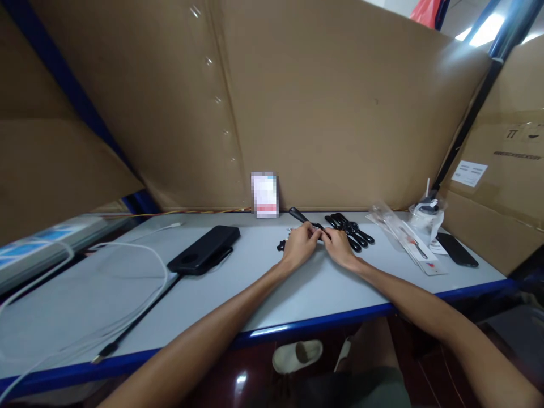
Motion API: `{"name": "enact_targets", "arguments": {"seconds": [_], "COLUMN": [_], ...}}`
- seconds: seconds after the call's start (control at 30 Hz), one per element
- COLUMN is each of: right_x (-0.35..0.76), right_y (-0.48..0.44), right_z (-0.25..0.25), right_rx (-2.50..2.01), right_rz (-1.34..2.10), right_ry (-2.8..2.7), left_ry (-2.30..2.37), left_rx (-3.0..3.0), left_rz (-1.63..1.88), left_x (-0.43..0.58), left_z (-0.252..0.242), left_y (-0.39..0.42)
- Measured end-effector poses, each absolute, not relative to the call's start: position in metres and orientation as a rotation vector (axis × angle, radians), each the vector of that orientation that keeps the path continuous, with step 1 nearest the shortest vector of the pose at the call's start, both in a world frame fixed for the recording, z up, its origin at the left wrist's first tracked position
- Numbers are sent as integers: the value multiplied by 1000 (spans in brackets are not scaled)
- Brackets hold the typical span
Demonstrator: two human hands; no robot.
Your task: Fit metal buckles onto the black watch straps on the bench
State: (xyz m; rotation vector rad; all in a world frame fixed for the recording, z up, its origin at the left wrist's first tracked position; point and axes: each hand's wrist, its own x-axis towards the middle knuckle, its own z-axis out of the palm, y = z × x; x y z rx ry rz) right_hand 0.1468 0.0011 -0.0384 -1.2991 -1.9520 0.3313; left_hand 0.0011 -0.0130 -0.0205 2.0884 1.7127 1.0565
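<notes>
Below the desk (310,297), nearest the wearer, a pale shoe (296,357) stands on the floor. On the desk to the left lie a white cable (159,260) and a black power bank (204,249).

Left hand (301,243) and right hand (339,245) meet over the middle of the desk. Both grips are drawn together, fingertips pinching a black tool (298,215) between them. Its handle slants up and leftward beyond the left fingers; the pinched end is largely hidden.

Assessment: the tool appears light and stiff. The glossy handle is probably slick, so the middle of the handle should give the surest hold. Fragility of the covered end cannot be determined.

Just beyond the right hand lies a cluster of black handles (352,228). Farther right: flat packs (408,241), a phone (458,249) and a bagged cup (424,220). At the back, a blurred card (264,194) stands before cardboard (331,113).
</notes>
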Motion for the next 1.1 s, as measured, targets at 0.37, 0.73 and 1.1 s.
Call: {"name": "enact_targets", "arguments": {"seconds": [0.37, 0.73, 1.1], "right_x": [147, 160, 160], "right_y": [8, 16, 19], "right_z": [-41, -31, -33], "right_rx": [-1291, -1248, -1275], "right_rz": [411, 555, 768], "right_ry": [-1939, -1992, -1914], "left_ry": [1668, 1443, 1522], "left_rx": [2576, 2512, 2449], "left_rz": [703, 795, 924], "left_x": [-7, -28, -32], "left_z": [-9, -5, -7], "left_y": [-25, -7, -5]}}
